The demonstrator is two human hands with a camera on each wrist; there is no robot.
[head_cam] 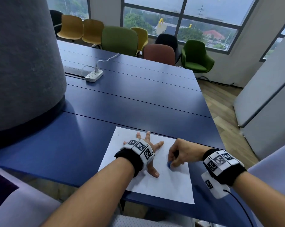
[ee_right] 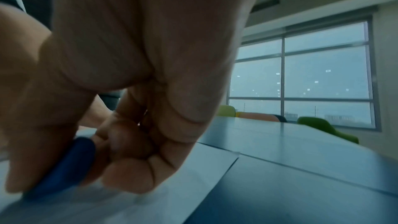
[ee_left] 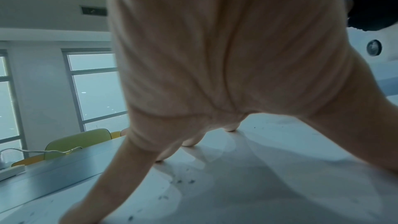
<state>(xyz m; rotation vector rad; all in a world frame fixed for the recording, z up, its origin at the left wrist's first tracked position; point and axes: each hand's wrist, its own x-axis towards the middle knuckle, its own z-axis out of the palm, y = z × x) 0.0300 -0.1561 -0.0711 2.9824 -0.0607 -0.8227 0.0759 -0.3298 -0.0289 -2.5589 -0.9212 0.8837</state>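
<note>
A white sheet of paper [head_cam: 163, 182] lies on the blue table [head_cam: 122, 99] at its near edge. My left hand [head_cam: 150, 145] presses flat on the sheet with its fingers [ee_left: 107, 181] spread, holding it down. To its right, my right hand [head_cam: 175, 158] pinches a small blue eraser [head_cam: 169, 164] against the paper. In the right wrist view the blue eraser [ee_right: 64, 168] sits between thumb and curled fingers, its lower end on the sheet [ee_right: 150, 198]. Dark eraser crumbs [ee_left: 183, 181] are scattered on the paper [ee_left: 237, 185] under my left hand.
A large grey felt-covered column [head_cam: 23, 63] stands on the table at the left. A white power strip [head_cam: 94, 76] with a cable lies further back. Coloured chairs [head_cam: 120, 40] line the far side below the window. A grey partition [head_cam: 266, 95] stands to the right.
</note>
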